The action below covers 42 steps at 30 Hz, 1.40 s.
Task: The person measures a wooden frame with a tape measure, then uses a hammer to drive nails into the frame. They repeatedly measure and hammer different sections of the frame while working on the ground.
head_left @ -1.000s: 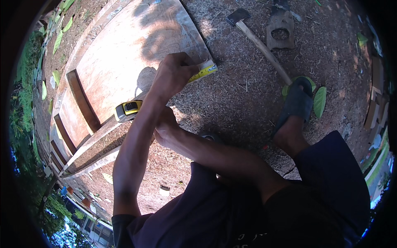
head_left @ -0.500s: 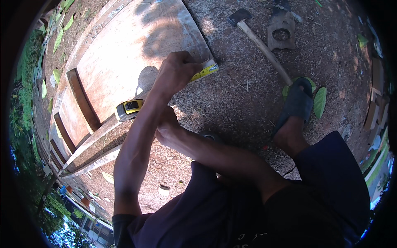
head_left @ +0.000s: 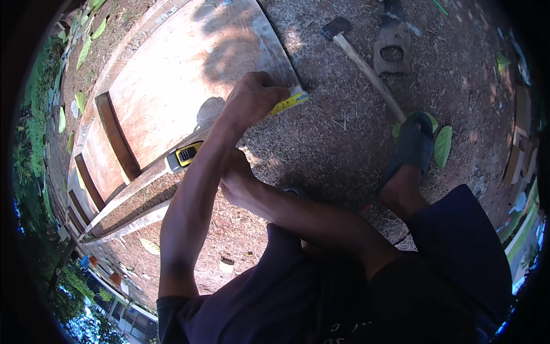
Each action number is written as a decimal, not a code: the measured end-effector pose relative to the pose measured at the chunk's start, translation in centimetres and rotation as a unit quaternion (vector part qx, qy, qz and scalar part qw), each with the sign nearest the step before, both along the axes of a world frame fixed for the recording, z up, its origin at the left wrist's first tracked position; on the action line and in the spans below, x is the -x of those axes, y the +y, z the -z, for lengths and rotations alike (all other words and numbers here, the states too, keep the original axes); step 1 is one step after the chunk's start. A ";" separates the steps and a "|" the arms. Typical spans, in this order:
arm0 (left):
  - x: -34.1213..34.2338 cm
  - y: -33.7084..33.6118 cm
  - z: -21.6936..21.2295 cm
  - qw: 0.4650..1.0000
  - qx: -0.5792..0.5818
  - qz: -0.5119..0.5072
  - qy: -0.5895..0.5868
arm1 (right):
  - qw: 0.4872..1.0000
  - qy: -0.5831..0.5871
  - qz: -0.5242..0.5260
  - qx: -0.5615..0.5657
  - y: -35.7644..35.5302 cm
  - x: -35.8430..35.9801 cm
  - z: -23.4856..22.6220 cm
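Note:
My left hand (head_left: 255,100) is closed on the yellow blade (head_left: 291,104) of a tape measure, pinching it at the corner of a wooden board (head_left: 166,74). The blade's end lies by that corner. The black and yellow tape case (head_left: 186,155) shows beside my left forearm, at the board's near edge. My right hand (head_left: 235,175) reaches across beneath the left forearm and is curled at the tape measure. Its fingers are partly hidden by that forearm, as is the stretch of blade between.
Short wooden cross-pieces (head_left: 116,137) lie on the board. To the right, a hatchet (head_left: 366,71) rests on the dirt beside a handsaw (head_left: 392,51). My sandalled foot (head_left: 415,143) is at its handle end. Wood offcuts (head_left: 518,137) lie at far right.
The whole view has shifted slightly. Both hands keep their places at the tape and board; the tape case has turned a little.

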<state>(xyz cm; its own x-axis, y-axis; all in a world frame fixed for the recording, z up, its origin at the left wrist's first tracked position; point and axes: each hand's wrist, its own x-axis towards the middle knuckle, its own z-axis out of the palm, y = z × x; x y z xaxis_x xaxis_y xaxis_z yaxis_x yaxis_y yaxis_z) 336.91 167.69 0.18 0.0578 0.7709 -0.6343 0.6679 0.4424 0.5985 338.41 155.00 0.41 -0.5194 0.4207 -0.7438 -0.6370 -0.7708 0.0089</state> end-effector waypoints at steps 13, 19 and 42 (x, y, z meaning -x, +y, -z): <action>-0.3 0.1 0.5 1.000 0.014 0.002 0.014 | 0.995 -0.027 -0.042 -0.090 -2.6 -7.1 3.4; 0.6 0.3 0.4 0.999 -0.006 0.030 -0.014 | 0.962 -0.142 0.016 -0.233 0.0 -9.7 5.0; -1.5 -2.1 1.5 0.995 -0.022 -0.020 0.090 | 0.206 -0.861 -0.430 -0.176 17.3 -37.2 -1.6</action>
